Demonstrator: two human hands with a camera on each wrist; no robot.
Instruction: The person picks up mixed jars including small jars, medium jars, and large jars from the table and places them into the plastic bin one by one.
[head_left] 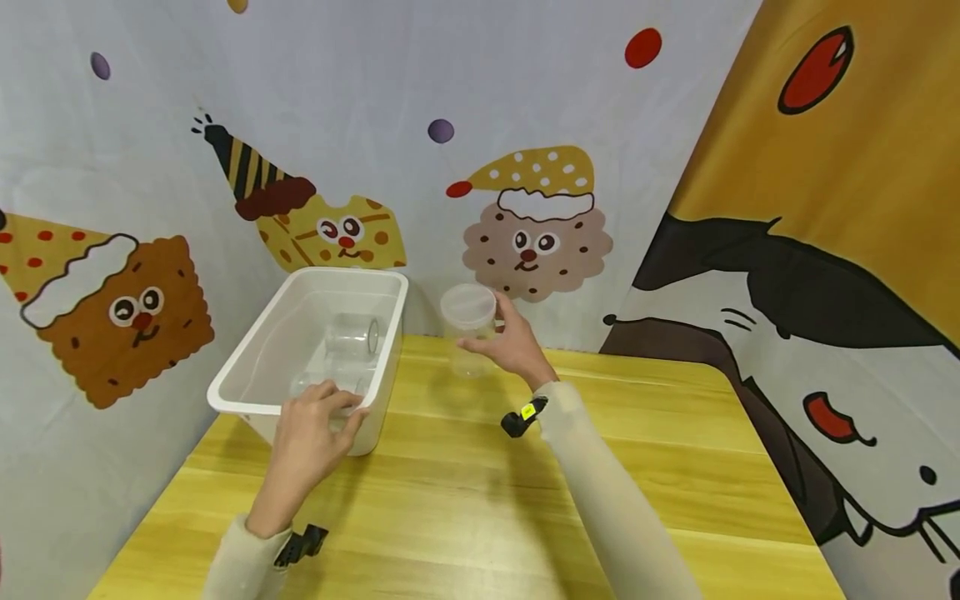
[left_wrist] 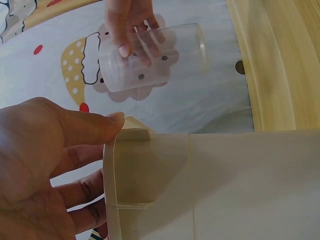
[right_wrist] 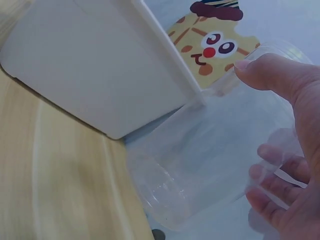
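Observation:
My right hand (head_left: 517, 342) grips a clear plastic jar (head_left: 470, 363) with a translucent lid, thumb on one side and fingers on the other. The jar is roughly upright, right of a white plastic bin (head_left: 395, 346), and appears held just above the table. In the left wrist view the jar (left_wrist: 155, 57) looks see-through, with nothing visible inside. My left hand (head_left: 315, 429) pinches the bin's near rim, thumb outside and fingers over the edge. Inside the bin lies a clear jar (head_left: 351, 335) on its side; another clear jar (head_left: 300, 383) is partly hidden behind the left hand.
The bin stands at the left of a yellow wood-grain table (head_left: 435, 500). Behind the table hangs a printed cloth (head_left: 360, 75) with cartoon biscuits, close to the bin's far side. A dark wrist strap (head_left: 525, 417) is on the right wrist.

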